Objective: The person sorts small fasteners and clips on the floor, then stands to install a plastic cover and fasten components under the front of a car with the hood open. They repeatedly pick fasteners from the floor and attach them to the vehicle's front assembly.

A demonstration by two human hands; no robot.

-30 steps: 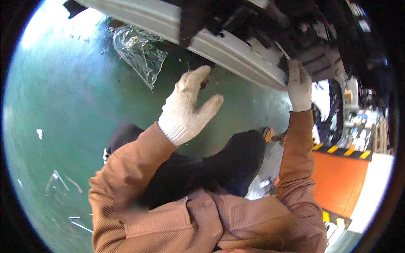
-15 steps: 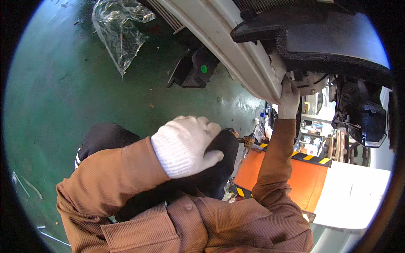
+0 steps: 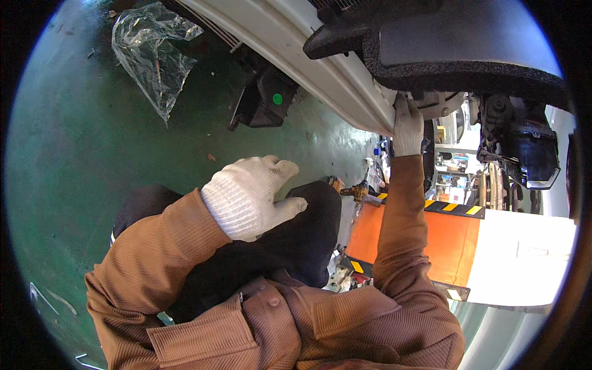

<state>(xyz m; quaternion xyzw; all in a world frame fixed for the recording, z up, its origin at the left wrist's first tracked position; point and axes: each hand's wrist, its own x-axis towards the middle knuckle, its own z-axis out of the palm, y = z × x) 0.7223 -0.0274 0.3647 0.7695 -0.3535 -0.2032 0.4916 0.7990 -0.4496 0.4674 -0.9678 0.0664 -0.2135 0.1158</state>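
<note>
My left hand [image 3: 251,196], in a white knit glove, hovers over my dark-trousered knee. Its thumb stands apart from the loosely bent fingers, and nothing shows between them. My right hand [image 3: 407,128], gloved alike, reaches up to the lower end of a long pale metal beam [image 3: 308,68] on a vehicle body. Its fingertips go in behind the beam's edge beside a pale bracket [image 3: 439,103], so what they touch or hold is hidden. Above that hand juts a black panel [image 3: 462,43] with a rough, fibrous edge.
A crumpled clear plastic bag [image 3: 154,58] and a black moulded part [image 3: 264,98] with a green dot lie on the green floor [image 3: 80,160]. Right of my knee is a yellow-and-black power tool [image 3: 355,191]. An orange panel [image 3: 453,246] with striped edges stands beyond my right arm.
The whole view has shifted, so the beam, bag and black part sit further left. Both hands appear slightly higher and more to the left, in nearly the same poses.
</note>
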